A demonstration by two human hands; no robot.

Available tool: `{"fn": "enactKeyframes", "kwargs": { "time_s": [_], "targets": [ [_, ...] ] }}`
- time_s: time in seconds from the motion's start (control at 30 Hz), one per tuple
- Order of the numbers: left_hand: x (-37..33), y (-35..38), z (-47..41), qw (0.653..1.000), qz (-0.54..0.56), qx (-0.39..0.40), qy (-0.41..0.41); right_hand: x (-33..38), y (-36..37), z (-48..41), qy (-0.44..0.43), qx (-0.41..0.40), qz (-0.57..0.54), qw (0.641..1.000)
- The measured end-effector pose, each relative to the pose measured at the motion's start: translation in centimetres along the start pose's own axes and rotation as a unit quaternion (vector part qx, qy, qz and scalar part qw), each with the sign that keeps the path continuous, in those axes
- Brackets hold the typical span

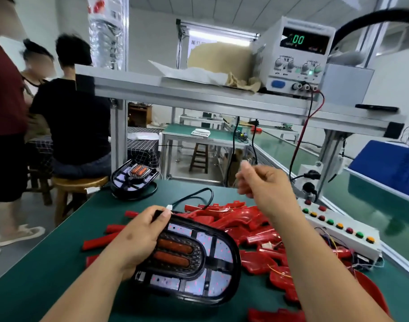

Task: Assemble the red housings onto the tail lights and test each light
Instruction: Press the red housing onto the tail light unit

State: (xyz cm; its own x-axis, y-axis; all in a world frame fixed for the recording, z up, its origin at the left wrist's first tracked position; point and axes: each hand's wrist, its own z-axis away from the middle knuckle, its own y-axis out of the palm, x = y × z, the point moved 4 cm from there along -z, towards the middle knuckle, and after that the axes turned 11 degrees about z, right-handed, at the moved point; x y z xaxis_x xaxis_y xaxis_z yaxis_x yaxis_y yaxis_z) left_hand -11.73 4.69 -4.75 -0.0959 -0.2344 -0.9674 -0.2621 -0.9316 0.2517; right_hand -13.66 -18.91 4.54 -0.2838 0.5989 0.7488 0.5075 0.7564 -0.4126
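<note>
Two tail lights are seen. The far tail light [133, 180] is set alone on the table [47, 263]. The near tail light [191, 259] is clasped at its left edge by the left hand [140, 238], grip curled round it. Red housings [245, 226], too many to be counted, are heaped beside it. The right hand [266, 184] is raised above them, blurred, and its grip cannot be told.

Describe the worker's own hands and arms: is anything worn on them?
The left hand and right hand are bare: no gloves, rings or watch visible. The forearms show no sleeves or bands. The right hand is motion-blurred, so small details are unclear.
</note>
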Motion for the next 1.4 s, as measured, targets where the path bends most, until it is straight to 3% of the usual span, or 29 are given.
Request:
{"fn": "enactKeyframes", "kwargs": {
  "time_s": [0.1,0.17,0.2,0.23,0.27,0.3,0.33,0.4,0.47,0.53,0.63,0.77,0.9,1.03,1.2,1.27,1.33,1.4],
  "targets": [
    [0.1,0.2,0.2,1.0,-0.005,-0.001,-0.002,2.4,-1.3,-3.3,-0.001,-0.035,-0.225,0.974],
    [0.1,0.3,0.2,1.0,-0.003,-0.004,-0.008,3.1,-1.3,-5.3,0.068,-0.052,-0.416,0.905],
    [0.1,0.1,0.2,1.0,-0.003,-0.008,-0.009,2.9,-1.3,-6.1,0.112,-0.067,-0.433,0.892],
    [0.1,0.0,0.1,1.0,-0.002,-0.014,-0.009,2.7,-1.4,-6.7,0.144,-0.076,-0.368,0.916],
    [0.1,-0.1,0.1,1.0,-0.001,-0.019,-0.01,2.5,-1.6,-7.1,0.148,-0.063,-0.235,0.959],
    [0.2,-0.2,0.0,1.0,-0.001,-0.024,-0.01,2.6,-1.6,-7.1,0.12,-0.014,-0.09,0.989],
    [0.3,-0.3,-0.1,1.0,-0.002,-0.03,-0.011,2.8,-1.3,-6.7,0.073,0.056,0.026,0.995],
    [0.5,-0.5,-0.3,0.999,-0.006,-0.041,-0.01,2.3,-1.1,-4.9,-0.001,0.203,0.194,0.96],
    [0.6,-0.6,-0.6,0.999,-0.003,-0.051,-0.011,0.7,-1.3,-2.2,-0.047,0.306,0.358,0.881],
    [0.8,-0.7,-0.7,0.998,0.005,-0.058,-0.013,-1.5,-1.4,0.7,-0.06,0.367,0.447,0.814],
    [1.0,-0.6,-0.7,0.998,0.011,-0.06,-0.009,-4.4,-1.1,4.2,-0.037,0.416,0.479,0.772],
    [0.9,-0.3,-0.7,0.998,0.035,-0.051,-0.014,-6.7,0.0,5.9,-0.021,0.414,0.51,0.754],
    [0.9,-0.5,-0.5,0.998,0.044,-0.046,-0.023,-7.8,0.4,6.0,-0.061,0.368,0.492,0.786],
    [0.7,-0.8,-0.6,0.998,0.045,-0.045,-0.024,-7.5,-1.6,5.6,-0.073,0.282,0.39,0.873],
    [0.9,-0.8,-0.8,0.997,0.05,-0.061,-0.023,-7.1,-4.8,5.2,-0.001,0.122,0.254,0.959],
    [1.1,-0.6,-0.9,0.996,0.046,-0.07,-0.012,-7.0,-5.5,5.2,0.033,0.057,0.15,0.987],
    [1.2,-0.3,-1.0,0.996,0.046,-0.079,0.001,-6.5,-5.4,5.6,0.066,0.066,0.014,0.996],
    [1.3,0.0,-1.2,0.995,0.044,-0.092,0.021,-5.6,-4.2,6.3,0.053,0.138,-0.039,0.988]
  ]
}}
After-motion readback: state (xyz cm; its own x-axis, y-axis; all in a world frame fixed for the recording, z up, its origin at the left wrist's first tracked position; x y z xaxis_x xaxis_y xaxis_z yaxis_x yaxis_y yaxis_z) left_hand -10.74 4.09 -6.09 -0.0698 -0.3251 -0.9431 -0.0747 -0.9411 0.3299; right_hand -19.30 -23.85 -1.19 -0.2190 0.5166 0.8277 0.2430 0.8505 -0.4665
